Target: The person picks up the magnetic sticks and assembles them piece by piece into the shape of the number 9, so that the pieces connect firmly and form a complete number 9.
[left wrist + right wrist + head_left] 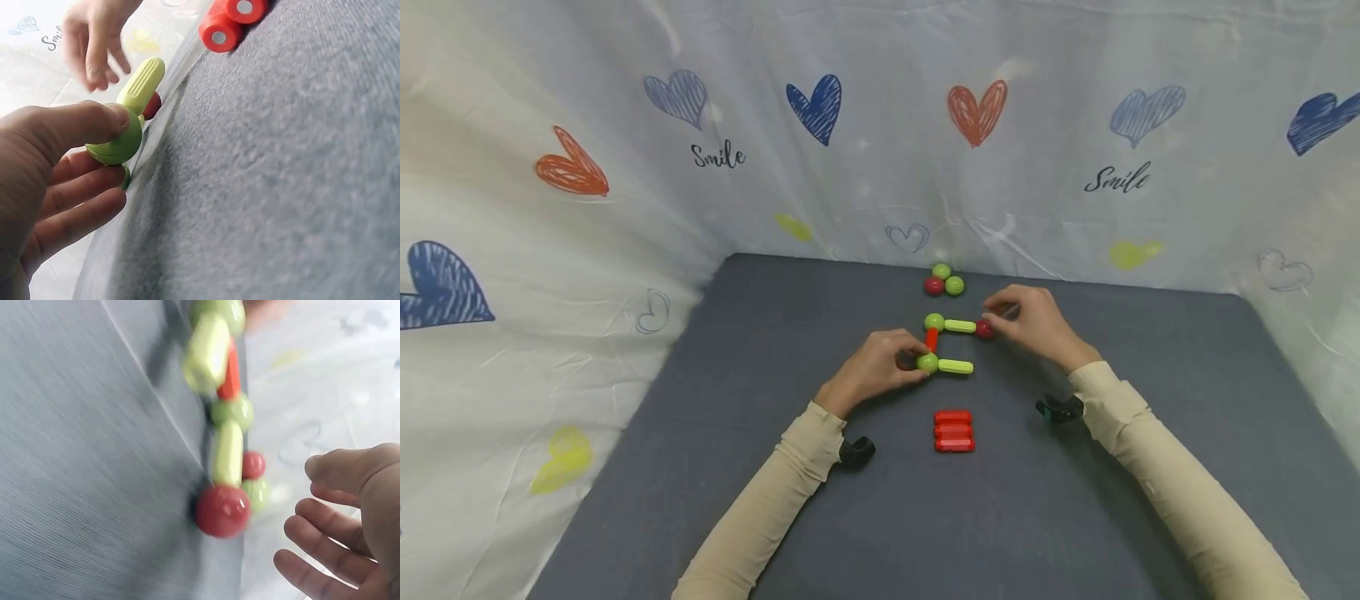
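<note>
My left hand (878,363) pinches the near green ball (115,144) between thumb and fingers. From that ball a yellow-green rod (956,367) points right, its other end free. A red rod (932,340) links it to a far green ball (934,322). Another yellow-green rod (960,326) runs from the far ball to a dark red ball (984,330). Beside this red ball is my right hand (1036,325); the right wrist view shows its fingers (328,534) loosely bent and apart from the ball, holding nothing.
Behind the joined pieces sit two loose green balls (954,286) and a red ball (934,286). Three red rods (953,431) lie side by side nearer the body. The grey tabletop (760,333) ends at a white hanging sheet (865,183) printed with hearts.
</note>
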The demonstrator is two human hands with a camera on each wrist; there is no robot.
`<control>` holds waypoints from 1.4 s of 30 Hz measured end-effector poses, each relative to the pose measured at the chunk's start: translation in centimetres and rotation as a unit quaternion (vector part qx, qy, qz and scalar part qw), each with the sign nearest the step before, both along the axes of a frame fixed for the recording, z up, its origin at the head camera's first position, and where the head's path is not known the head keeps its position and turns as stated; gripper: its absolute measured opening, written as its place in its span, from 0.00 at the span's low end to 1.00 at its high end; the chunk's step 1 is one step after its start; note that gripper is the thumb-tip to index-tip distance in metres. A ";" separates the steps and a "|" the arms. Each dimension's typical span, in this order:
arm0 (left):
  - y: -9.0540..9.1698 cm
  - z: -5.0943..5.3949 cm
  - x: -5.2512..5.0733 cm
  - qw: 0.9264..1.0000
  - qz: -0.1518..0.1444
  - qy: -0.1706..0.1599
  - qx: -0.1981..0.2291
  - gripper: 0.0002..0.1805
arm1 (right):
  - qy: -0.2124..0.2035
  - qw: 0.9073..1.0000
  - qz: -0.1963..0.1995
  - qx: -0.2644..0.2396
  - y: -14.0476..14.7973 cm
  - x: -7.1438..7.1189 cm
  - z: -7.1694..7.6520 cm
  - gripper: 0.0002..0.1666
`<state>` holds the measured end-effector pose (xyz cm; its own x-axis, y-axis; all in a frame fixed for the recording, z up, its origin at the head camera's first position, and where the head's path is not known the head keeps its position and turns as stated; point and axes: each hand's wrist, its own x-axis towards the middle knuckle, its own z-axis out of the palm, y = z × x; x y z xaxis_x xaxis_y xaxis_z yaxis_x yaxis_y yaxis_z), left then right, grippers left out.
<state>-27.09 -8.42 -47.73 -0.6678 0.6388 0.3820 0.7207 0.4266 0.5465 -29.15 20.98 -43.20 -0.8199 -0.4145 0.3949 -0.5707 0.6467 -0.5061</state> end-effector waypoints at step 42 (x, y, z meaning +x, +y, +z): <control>-0.7 0.4 -0.2 0.998 0.045 0.003 -0.046 0.15 | -0.144 0.981 0.120 0.042 -3.1 8.7 -2.0 0.06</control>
<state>-27.32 -9.14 -47.30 -0.7217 0.6098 0.3275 0.6803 0.5377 0.4980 -20.44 17.89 -45.23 -0.7672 -0.6305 0.1177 -0.5533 0.5577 -0.6187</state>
